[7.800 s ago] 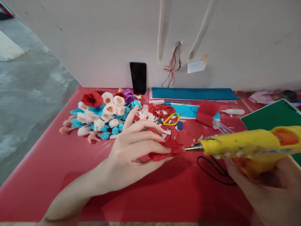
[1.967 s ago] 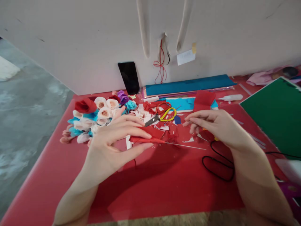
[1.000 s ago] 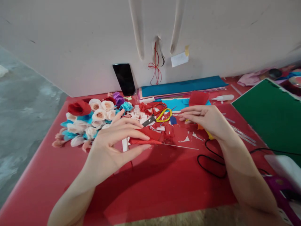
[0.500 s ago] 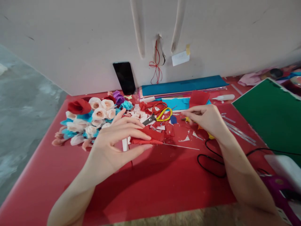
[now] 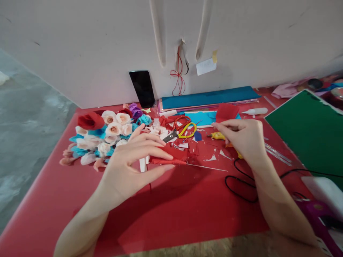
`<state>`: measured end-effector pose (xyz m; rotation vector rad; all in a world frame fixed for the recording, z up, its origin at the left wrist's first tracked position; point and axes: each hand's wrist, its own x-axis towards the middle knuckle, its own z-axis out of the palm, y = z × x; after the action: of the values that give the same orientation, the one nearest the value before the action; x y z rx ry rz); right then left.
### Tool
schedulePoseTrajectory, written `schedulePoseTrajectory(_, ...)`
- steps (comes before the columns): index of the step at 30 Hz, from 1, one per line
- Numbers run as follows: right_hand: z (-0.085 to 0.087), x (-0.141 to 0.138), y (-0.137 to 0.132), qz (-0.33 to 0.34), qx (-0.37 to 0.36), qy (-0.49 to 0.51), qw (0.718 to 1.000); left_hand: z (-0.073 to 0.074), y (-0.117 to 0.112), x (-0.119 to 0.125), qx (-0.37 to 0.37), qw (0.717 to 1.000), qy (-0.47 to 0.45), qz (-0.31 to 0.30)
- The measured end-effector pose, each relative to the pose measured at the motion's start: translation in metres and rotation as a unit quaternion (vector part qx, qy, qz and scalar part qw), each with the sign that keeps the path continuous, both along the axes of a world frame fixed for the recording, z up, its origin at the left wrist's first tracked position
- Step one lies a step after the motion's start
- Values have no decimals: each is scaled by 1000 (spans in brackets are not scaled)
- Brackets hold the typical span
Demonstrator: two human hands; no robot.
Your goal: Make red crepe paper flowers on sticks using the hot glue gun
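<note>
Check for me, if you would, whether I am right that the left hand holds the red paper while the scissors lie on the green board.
Not quite: in the head view, the scissors lie among the paper scraps, well to the left of the green board. The left hand does hold the red paper.

A pale grey wall [image 5: 93, 43] with two raised ridges [image 5: 158, 35] stands behind the red-topped table [image 5: 193, 214]. To my left, mottled grey floor [image 5: 34, 125] extends past the table edge. Lighting is soft.
</note>
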<state>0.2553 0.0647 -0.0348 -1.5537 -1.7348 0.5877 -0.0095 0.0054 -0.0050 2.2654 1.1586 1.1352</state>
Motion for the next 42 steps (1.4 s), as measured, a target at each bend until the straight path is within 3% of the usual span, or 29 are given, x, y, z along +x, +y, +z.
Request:
schedulePoseTrajectory(3,5,-6,-6,40,61,-29,997,1,-2,1,2,1000,-3,-2)
schedulePoseTrajectory(8,17,-19,-25,263,64,43,962,3,-5,4,-36,999,1,-7)
schedulePoseTrajectory(16,19,-31,-44,332,-12,127,935,2,-4,12,-49,998,7,-48)
schedulePoseTrajectory(20,16,-33,-44,334,-30,158,929,1,-4,13,-46,997,9,-53)
schedulePoseTrajectory(26,27,-27,-43,286,-92,224,927,0,-4,11,-66,997,3,-43)
schedulePoseTrajectory(28,28,-24,-44,291,-119,266,911,0,-4,10,-68,997,1,-43)
schedulePoseTrajectory(31,27,-21,-45,332,-193,336,860,0,-4,10,-69,996,1,-48)
schedulePoseTrajectory(33,24,-22,-44,342,-222,356,841,1,-4,10,-68,997,0,-49)
schedulePoseTrajectory(42,20,-23,-32,242,-171,286,911,1,-5,10,-79,996,-8,-45)
